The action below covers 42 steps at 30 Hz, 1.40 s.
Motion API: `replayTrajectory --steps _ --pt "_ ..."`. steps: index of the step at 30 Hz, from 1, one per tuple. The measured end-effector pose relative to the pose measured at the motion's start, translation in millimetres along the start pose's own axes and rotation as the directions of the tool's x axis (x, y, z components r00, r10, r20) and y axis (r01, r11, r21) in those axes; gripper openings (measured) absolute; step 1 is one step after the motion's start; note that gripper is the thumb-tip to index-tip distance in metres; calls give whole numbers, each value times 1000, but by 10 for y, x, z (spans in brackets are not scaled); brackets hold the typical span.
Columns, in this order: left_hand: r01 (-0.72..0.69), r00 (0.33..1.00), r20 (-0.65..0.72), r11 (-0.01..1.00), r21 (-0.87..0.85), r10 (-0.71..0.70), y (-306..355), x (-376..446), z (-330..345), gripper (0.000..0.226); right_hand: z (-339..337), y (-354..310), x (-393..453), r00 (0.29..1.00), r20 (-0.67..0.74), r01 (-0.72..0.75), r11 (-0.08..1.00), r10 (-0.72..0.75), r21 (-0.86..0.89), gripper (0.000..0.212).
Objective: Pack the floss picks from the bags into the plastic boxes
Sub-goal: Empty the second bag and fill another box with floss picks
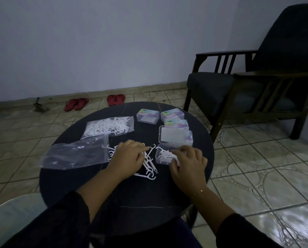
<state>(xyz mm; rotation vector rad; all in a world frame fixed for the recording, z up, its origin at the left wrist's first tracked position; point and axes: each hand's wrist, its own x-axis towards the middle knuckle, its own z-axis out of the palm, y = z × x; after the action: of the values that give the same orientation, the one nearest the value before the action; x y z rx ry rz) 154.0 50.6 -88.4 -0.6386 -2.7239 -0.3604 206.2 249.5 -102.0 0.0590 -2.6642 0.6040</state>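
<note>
On the round dark table (124, 197) lies a pile of loose white floss picks (149, 165). My left hand (127, 156) rests on the pile's left side, its curled fingers pinching a pick. My right hand (187, 161) grips the near right end of an open clear plastic box (161, 156) that holds several picks. Its lid (173, 136) stands open behind it. A nearly empty clear zip bag (74, 154) lies to the left. A full bag of picks (108, 127) lies behind that one.
Three closed labelled boxes (147, 114) (172, 113) (176, 123) sit at the table's far right. A dark wooden armchair (257, 83) stands to the right on the tiled floor. Red sandals (76, 103) lie by the wall.
</note>
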Motion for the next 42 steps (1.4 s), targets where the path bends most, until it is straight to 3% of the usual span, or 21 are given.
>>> replayTrajectory --steps 2,4,7,10,21,28,33,42 --pt "7 992 125 999 33 -12 -112 -99 -119 51 -26 -122 -42 994 23 105 991 -103 -82 30" --pt "-16 972 234 997 77 -2 -192 -201 -237 60 -10 -254 -64 970 195 169 977 -142 -131 41" --pt "-29 939 342 990 141 -21 -236 -315 -351 65 22 -395 -69 930 357 180 955 -87 -235 71" --pt "-11 930 363 982 187 -59 -254 -371 -366 67 37 -538 -70 921 387 152 948 -33 -280 80" --pt "-26 960 277 980 198 -30 -253 -343 -323 53 144 -694 -35 953 302 38 971 37 -237 30" --pt "-15 928 366 974 226 -71 -243 -261 -343 67 115 -727 16 931 350 -5 963 102 -268 39" --pt "-91 915 404 964 251 -19 -184 -199 -368 63 129 -715 38 934 349 26 955 82 -296 25" --pt "-218 905 418 933 286 83 -80 -76 -298 53 -1 -620 186 867 493 135 920 70 -367 33"
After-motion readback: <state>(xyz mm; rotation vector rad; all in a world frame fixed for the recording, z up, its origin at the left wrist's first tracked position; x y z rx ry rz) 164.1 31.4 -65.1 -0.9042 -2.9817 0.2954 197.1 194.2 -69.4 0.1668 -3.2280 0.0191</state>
